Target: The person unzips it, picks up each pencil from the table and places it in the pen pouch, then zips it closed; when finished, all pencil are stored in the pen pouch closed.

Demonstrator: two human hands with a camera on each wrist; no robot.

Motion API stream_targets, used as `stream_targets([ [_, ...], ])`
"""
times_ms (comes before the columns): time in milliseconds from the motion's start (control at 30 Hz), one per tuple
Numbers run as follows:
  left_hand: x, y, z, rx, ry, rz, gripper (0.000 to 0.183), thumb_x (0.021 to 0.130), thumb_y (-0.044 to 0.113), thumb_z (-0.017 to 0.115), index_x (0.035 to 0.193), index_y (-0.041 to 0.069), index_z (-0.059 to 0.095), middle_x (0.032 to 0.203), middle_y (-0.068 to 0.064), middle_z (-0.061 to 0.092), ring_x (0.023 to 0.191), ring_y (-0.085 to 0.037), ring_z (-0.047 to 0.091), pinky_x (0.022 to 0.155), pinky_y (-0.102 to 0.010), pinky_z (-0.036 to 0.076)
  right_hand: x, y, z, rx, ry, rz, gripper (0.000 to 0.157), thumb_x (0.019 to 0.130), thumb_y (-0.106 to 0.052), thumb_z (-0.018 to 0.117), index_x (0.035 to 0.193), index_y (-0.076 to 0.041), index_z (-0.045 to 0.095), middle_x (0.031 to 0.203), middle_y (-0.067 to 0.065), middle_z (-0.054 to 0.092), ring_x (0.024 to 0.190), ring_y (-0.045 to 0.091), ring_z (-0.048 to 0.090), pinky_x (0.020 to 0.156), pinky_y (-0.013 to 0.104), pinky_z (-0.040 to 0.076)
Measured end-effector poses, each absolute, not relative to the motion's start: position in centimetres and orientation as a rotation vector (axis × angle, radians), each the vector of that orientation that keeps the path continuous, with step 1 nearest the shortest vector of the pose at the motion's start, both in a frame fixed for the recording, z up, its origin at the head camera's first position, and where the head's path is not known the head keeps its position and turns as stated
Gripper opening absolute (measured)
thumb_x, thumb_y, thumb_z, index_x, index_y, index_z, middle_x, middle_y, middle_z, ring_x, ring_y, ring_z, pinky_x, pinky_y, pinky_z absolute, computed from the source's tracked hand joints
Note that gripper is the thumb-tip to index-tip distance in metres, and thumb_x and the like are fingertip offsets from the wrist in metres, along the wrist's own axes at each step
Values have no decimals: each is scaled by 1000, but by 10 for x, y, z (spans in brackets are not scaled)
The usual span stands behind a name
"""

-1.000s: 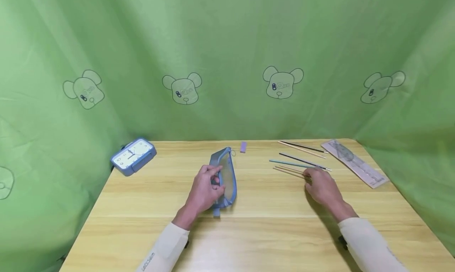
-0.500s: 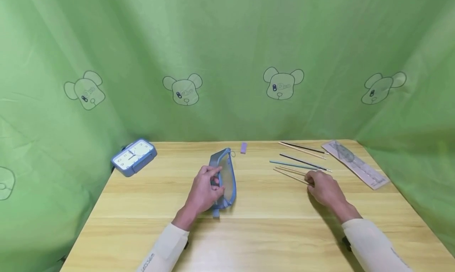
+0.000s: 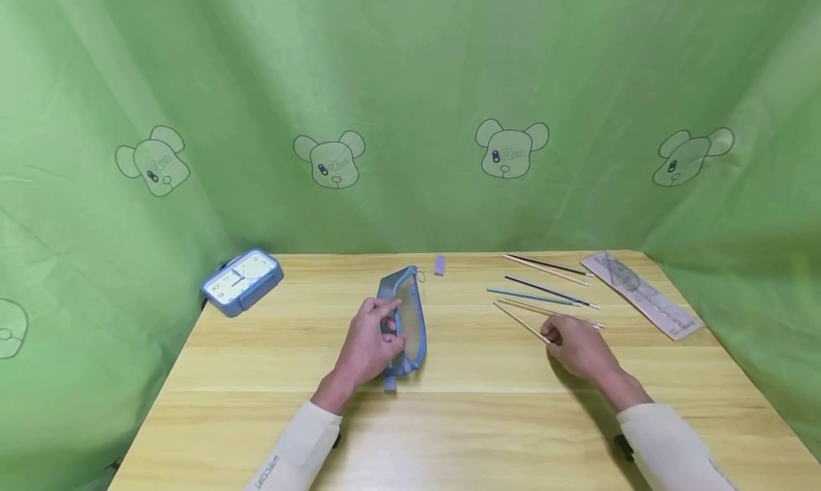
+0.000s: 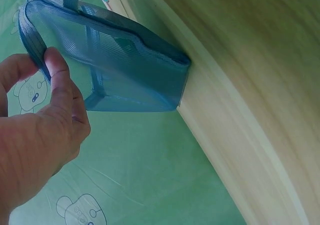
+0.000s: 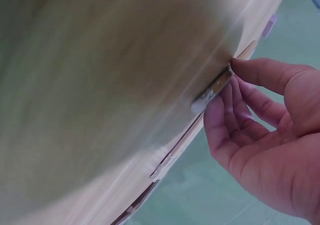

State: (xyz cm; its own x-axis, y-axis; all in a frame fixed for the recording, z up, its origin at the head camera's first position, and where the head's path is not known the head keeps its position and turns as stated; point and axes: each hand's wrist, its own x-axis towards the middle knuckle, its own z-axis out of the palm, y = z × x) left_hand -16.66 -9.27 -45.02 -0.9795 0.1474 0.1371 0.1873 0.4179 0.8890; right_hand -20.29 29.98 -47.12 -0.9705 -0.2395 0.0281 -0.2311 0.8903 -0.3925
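Blue clock at far L corner of worktop, by its edge; wide stretch of wood, then mesh pouch approx. mid, mouth open, L hand pinching its L rim btwn thumb & finger, forearm angled in from near L. Purple eraser nr far edge. More room, then R hand, thumb & fingers pinching near end of tan pencil; other pencils just beyond; ruler pack slanted nr R edge.

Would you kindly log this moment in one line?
left hand: pinches open blue mesh pencil pouch; right hand: pinches tan pencil; other pencils: on wooden table
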Motion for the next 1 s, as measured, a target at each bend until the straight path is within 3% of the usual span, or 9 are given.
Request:
stream_targets([
  [367, -167, -91, -449, -313, -2616, -1633, 65, 86, -8, 78, 148, -6, 59, 134, -20, 54, 100, -20, 64, 74, -15, 63, -184, 277, -465, -360, 2878, -810, 19, 86, 4, 78, 103, -2, 73, 90, 3, 71, 83, 15, 63, 67, 22, 56],
  [1000, -167, -92, -451, -300, -2620, -1646, 66, 86, -8, 78, 149, -5, 59, 135, -20, 53, 99, -20, 65, 74, -15, 64, -176, 268, -462, -266, 2814, -874, 17, 85, 0, 79, 101, -2, 73, 90, 3, 70, 83, 16, 62, 68, 20, 54],
])
